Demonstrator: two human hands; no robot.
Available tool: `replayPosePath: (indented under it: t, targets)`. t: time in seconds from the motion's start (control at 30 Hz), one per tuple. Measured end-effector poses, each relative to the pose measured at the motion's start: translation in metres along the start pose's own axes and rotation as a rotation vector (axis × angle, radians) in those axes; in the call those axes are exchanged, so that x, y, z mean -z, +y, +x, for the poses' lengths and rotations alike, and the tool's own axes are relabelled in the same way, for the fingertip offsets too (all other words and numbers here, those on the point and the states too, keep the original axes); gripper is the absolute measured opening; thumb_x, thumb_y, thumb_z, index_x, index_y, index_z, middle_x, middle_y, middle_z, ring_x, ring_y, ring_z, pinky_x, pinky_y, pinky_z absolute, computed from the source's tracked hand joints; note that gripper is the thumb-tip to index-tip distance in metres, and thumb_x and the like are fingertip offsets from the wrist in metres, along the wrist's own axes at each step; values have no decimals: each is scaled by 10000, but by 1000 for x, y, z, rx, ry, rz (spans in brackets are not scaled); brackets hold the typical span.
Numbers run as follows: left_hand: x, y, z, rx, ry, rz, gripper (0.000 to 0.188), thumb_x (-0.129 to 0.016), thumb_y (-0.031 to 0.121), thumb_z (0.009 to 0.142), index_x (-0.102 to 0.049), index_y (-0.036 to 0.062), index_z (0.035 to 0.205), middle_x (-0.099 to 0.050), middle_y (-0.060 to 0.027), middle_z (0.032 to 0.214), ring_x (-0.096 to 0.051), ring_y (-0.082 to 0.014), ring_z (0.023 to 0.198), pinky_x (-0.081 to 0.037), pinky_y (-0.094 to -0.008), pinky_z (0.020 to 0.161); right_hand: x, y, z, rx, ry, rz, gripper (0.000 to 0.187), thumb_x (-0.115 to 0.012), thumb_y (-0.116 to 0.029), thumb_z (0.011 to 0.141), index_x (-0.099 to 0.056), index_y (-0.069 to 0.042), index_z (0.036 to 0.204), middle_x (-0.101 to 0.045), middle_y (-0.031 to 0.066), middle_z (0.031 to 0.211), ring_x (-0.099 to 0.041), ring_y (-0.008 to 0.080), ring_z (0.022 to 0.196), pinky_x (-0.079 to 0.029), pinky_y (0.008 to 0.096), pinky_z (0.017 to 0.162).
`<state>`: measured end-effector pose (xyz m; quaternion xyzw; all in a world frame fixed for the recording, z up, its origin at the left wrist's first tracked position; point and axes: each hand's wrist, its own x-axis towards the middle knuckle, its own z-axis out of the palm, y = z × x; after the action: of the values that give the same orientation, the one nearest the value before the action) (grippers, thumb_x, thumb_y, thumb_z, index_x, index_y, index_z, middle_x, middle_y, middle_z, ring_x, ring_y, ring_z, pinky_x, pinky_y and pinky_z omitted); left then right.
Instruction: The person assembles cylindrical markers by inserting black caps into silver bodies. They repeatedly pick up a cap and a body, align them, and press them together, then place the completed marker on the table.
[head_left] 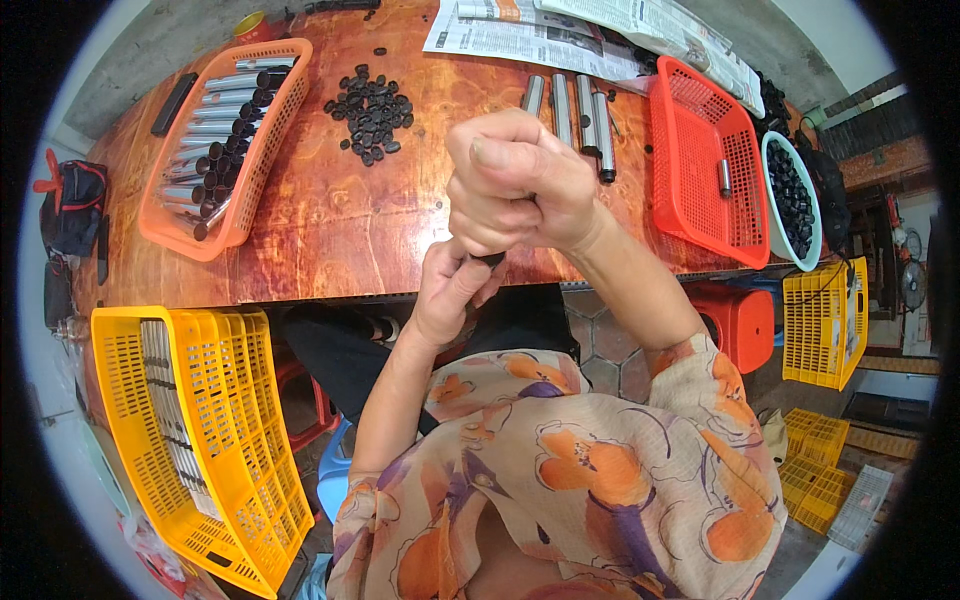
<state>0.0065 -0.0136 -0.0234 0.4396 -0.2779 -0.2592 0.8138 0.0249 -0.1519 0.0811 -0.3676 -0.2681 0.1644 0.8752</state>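
My right hand (520, 180) is clenched in a fist above the table's near edge; whatever it may hold is hidden. Just under it, my left hand (450, 290) is closed around a piece with a black end (488, 259), most of which the fingers cover. Beyond the right fist, several silver tubes (562, 110) with black ends lie on the wooden table. A pile of small black caps (370, 110) is spread to the far left of the fist.
An orange basket (235, 228) of silver tubes stands at left. At right are a red basket (735, 245) with a short silver tube (725, 178) and a bowl (812, 262) of black parts. Newspapers (560, 48) lie at the back. A yellow crate (285, 440) stands at lower left.
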Motion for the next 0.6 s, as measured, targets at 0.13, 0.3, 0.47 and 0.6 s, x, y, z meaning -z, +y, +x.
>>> replayPosePath:
  t: [0.13, 0.3, 0.47, 0.6]
  targets:
    - [11, -5, 1, 69, -120, -88, 633, -509, 612, 852, -533, -20, 877, -468, -31, 614, -399, -79, 501, -286, -209, 440, -2, 0, 1, -53, 16, -80, 356, -403, -179, 965, -327, -93, 628, -306, -34, 463, -250, 54, 358, -210, 235, 350]
    - [20, -11, 2, 62, -207, -79, 659, -499, 633, 845, -529, -23, 898, -483, -40, 652, -402, -84, 497, -287, -214, 439, -5, 1, 4, -72, 74, -155, 345, -408, -131, 958, -338, -84, 624, -308, -36, 460, -248, 48, 358, -205, 219, 342]
    - [10, -2, 9, 0, -59, -8, 610, -514, 610, 851, -540, 4, 916, -482, -12, 650, -414, -83, 519, -284, -213, 455, -11, -5, 4, -47, 85, -333, 363, -613, -145, 871, -424, -66, 572, -371, -51, 499, -312, 34, 407, -245, 223, 380]
    - [20, -8, 18, 53, 18, 68, 503, -543, 524, 877, -549, 23, 922, -501, -24, 733, -455, -67, 640, -353, -210, 532, -9, -11, 8, -9, 74, -596, 389, -687, -132, 801, -419, -60, 529, -374, -56, 525, -332, 26, 488, -258, 229, 443]
